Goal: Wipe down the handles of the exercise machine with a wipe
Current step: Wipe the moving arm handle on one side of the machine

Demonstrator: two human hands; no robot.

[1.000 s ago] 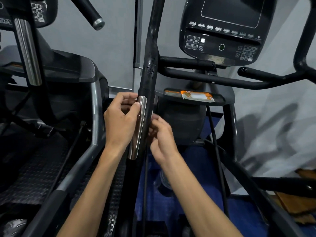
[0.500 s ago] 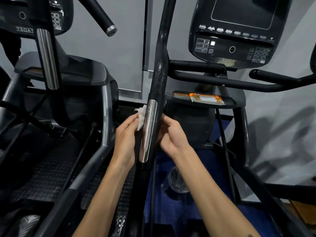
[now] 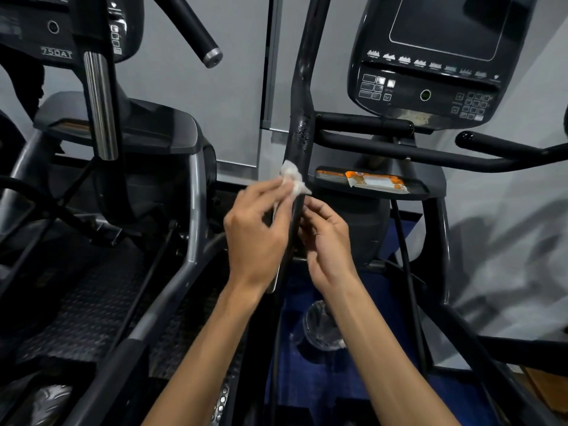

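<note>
A tall black handle (image 3: 302,118) of the exercise machine rises in the middle of the view, its grip worn and pitted. A crumpled white wipe (image 3: 293,178) is pressed against the handle just above its chrome sleeve. My left hand (image 3: 256,235) pinches the wipe from the left side of the handle. My right hand (image 3: 327,241) is on the right side, fingertips touching the handle just below the wipe. My left hand hides most of the chrome sleeve.
The machine's console (image 3: 430,56) hangs at upper right above fixed black bars (image 3: 399,152) and a tray holding an orange-and-white packet (image 3: 375,181). A second machine with a chrome handle (image 3: 100,106) stands to the left. A clear bottle (image 3: 321,327) sits low on the blue floor.
The wipe has come into view and moved up the handle, from beside the chrome sleeve to above it. Both hands rose with it, and the view has tilted down slightly.
</note>
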